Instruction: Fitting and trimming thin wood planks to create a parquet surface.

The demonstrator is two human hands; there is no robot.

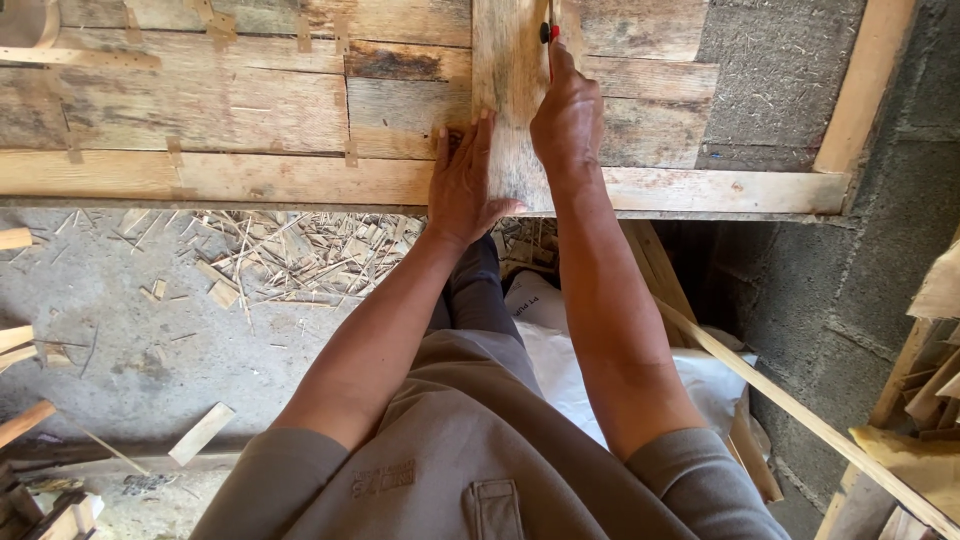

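A pale weathered wooden board (510,70) lies upright across a frame of old planks (200,110). My left hand (465,180) presses flat on the board's lower left edge, fingers spread. My right hand (568,115) rests on the board's right edge and grips a thin red pencil-like tool (550,35) with a dark end, pointing along that edge.
A long light batten (250,180) runs along the frame's near edge. Wood splinters and offcuts (290,250) litter the concrete floor. A white sack (560,350) lies by my legs. A thin slat (800,415) leans at the right beside a block wall (860,280).
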